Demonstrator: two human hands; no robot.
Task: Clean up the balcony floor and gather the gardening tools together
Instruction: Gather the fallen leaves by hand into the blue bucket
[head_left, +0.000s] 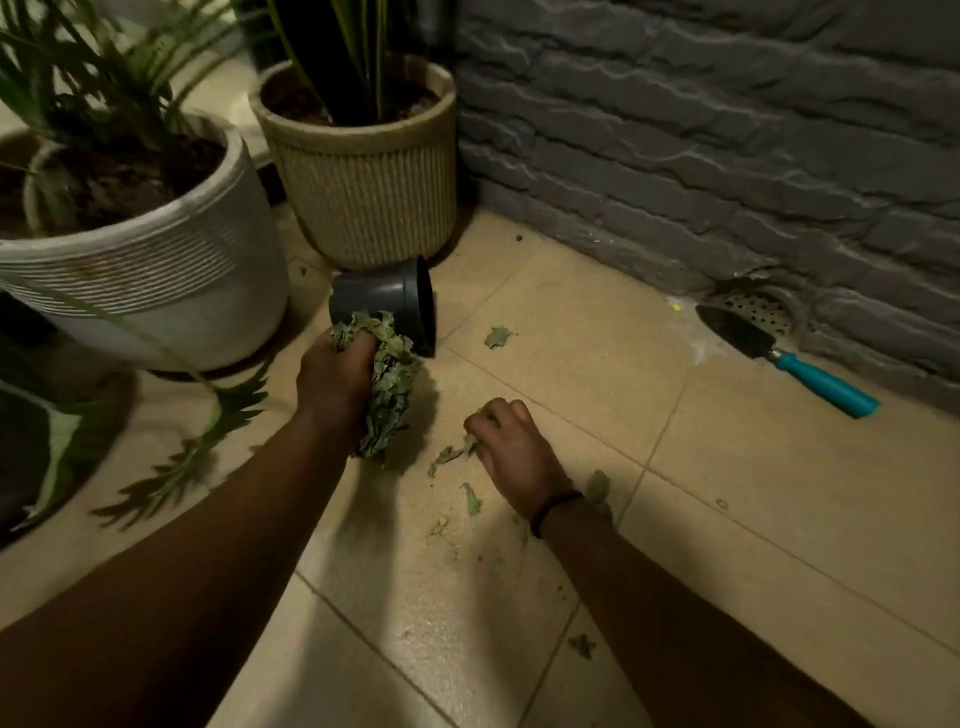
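Left hand (337, 374) is gripping a crumpled wad of dry green leaves (389, 384) beside the tipped dark grey plastic pot (387, 301); right hand (511, 452) is pinching loose leaf scraps (452, 454) off the beige tiled floor (727, 493); they're probably featherlight and crumbly, so I'd be scooping underneath, not squeezing.

Inspection for legible markings: none found. I read no text, label, brand, number or sign on any surface in view. The small dark pot (387, 304) lying on its side shows a plain wall, the trowel (784, 356) carries no visible mark on its blade or its teal handle, and the two planters (156, 291) and the brick wall (727, 130) are bare of lettering. The light is dim, so fine print cannot be told.
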